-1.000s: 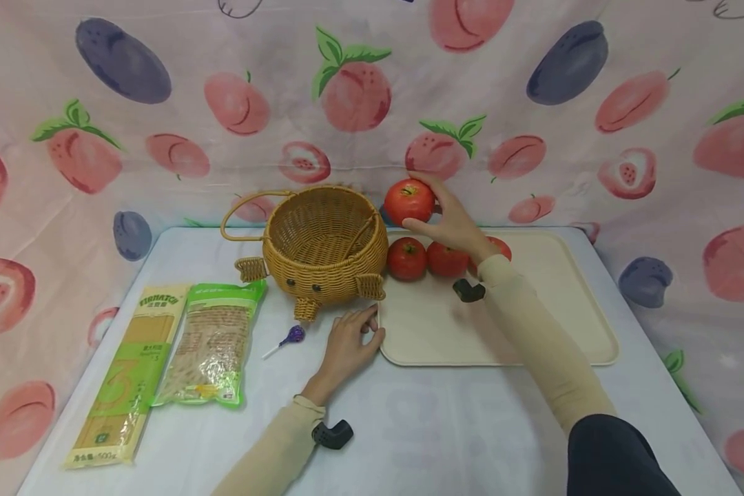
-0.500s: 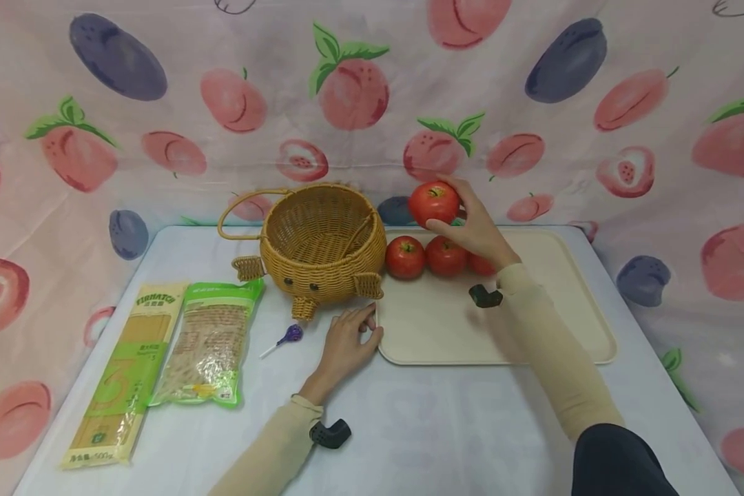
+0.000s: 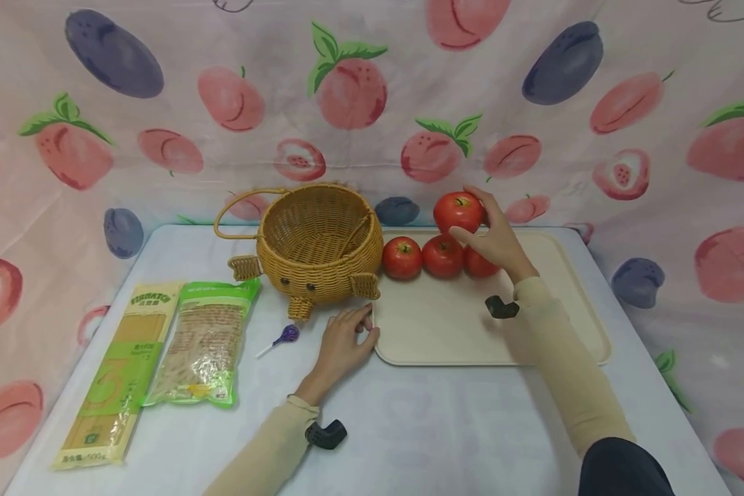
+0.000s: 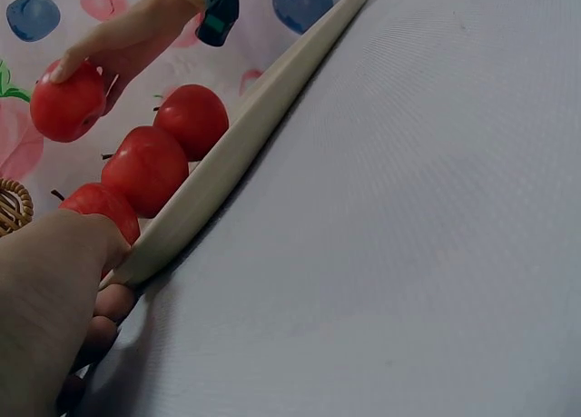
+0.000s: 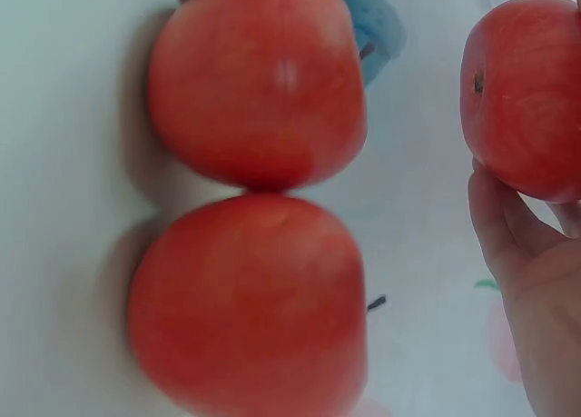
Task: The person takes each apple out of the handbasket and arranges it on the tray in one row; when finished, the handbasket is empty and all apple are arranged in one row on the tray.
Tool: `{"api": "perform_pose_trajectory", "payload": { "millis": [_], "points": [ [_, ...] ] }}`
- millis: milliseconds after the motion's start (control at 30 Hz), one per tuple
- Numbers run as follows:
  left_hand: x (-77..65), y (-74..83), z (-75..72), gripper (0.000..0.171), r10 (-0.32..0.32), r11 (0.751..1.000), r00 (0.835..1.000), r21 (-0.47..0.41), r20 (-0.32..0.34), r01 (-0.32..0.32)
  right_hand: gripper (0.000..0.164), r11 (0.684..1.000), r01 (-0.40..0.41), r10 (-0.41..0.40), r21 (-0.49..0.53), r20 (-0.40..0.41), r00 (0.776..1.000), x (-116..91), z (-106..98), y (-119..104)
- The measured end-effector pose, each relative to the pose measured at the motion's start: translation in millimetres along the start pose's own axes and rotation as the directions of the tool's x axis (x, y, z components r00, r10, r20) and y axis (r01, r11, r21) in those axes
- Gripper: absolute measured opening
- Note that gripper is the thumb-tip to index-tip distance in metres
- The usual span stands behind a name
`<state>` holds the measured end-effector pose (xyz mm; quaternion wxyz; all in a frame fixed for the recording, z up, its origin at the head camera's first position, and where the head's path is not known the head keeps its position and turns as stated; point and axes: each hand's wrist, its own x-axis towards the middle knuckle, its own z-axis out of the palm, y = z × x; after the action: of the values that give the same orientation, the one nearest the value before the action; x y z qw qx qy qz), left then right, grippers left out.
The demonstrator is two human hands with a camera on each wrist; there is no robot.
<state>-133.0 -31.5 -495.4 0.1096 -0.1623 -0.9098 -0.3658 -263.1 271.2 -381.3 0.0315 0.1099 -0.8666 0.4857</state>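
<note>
My right hand (image 3: 499, 241) grips a red apple (image 3: 458, 211) above the back of a cream tray (image 3: 446, 331). In the right wrist view, the fingers (image 5: 497, 222) curl round the held apple (image 5: 531, 99). Three more red apples stand in a row on the tray: a left one (image 3: 401, 258), a middle one (image 3: 443, 255) and a right one (image 3: 480, 262), partly covered by the right hand. At the tray's left edge is my left hand (image 3: 341, 348). The left wrist view has its thumb above the tray rim (image 4: 195, 194) and curled fingers (image 4: 111, 303) below it.
Left of the tray stands a wicker basket (image 3: 331, 279) with an animal face and a side handle. A purple lollipop (image 3: 288, 335) lies before it. Further left lie a green-edged food bag (image 3: 201, 344) and a spaghetti pack (image 3: 118, 379). A fruit-print cloth (image 3: 353, 151) hangs behind.
With the apple in its grip, my right hand has moved right and slightly down, from beside the basket to above the right end of the apple row. The left hand stays at the tray edge.
</note>
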Motion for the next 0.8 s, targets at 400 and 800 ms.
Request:
{"api": "perform_pose_trajectory", "payload": {
  "millis": [400,800],
  "points": [
    [-1.8,0.6,3.6,0.044,-0.006,1.0,1.0,-0.017,0.021,0.007,0.081,0.998,-0.049,0.046,-0.032,-0.066,0.997,-15,-19,31],
    [0.1,-4.5,1.9,0.043,-0.001,1.0,1.0,-0.014,0.006,0.002,0.078,0.998,-0.068,0.065,-0.012,-0.158,0.985,-28,-28,46]
  ]
}}
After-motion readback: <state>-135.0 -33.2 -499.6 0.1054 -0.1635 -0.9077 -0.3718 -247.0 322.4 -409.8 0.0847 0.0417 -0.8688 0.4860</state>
